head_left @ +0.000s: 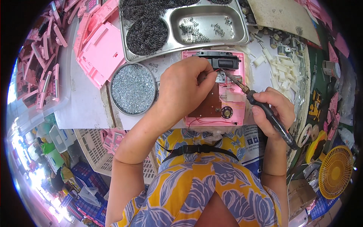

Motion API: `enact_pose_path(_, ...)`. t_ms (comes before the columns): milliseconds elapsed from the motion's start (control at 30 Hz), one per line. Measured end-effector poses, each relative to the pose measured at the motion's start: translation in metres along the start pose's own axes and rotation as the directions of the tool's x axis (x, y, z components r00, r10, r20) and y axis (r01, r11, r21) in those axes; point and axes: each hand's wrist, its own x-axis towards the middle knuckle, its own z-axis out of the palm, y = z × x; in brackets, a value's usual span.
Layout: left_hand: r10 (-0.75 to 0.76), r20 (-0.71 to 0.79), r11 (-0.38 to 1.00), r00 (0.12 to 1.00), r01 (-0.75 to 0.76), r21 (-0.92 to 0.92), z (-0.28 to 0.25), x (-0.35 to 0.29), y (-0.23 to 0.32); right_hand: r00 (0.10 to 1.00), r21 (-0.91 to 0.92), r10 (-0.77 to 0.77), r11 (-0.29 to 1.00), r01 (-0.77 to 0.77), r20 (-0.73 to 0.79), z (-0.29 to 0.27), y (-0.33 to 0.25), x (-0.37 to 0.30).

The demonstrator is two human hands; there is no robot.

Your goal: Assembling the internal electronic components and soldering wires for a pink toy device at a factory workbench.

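Note:
On the worktable in front of me lies an opened pink plastic casing [243, 58]. Inside it are a black plastic assembly [223, 63] along the far edge, a brown circuit board [207, 106], a small round black part [227, 112] and thin red wires. My left hand [179, 85] reaches over the casing, thumb and fingers pinched near a red wire by a small metal part; what they grip is mostly hidden. In my right hand [280, 109] is a soldering iron [269, 113], held like a pen, its tip at that metal part close to my left fingertips.
A metal tray [184, 47] of dark springs stands beyond the casing. To its left are a round tin [112, 89] of small silvery pieces and pink panels [100, 53]. White plastic parts [285, 70] lie at right, near a yellow fan [335, 172]. A bin of pink parts [47, 56] sits far left.

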Motion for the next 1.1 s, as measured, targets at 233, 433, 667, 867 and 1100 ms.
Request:
enact_pose_path(233,-0.002,-0.020,1.000,1.000,0.002,-0.009,0.002,-0.001,-0.001,0.975,-0.078,-0.216,0.972,0.220,0.059,-0.002,0.008,0.009)
enact_pose_path(433,-0.041,-0.024,0.999,0.999,0.042,0.031,0.003,-0.001,0.003,0.991,-0.048,-0.131,0.990,0.133,0.038,-0.010,0.001,0.008)
enact_pose_path(667,-0.028,-0.055,0.998,0.998,0.031,0.053,0.005,0.000,0.006,0.992,-0.100,-0.091,0.990,0.100,0.093,-0.010,-0.001,0.016)
enact_pose_path(867,0.008,-0.074,0.998,0.997,-0.003,0.069,0.007,-0.001,0.003,0.991,-0.104,-0.098,0.989,0.108,0.095,-0.007,0.002,0.018)
enact_pose_path(1100,0.016,-0.088,0.998,0.996,-0.010,0.065,0.008,-0.002,0.003,0.990,-0.103,-0.100,0.989,0.110,0.098,-0.007,0.001,0.020)
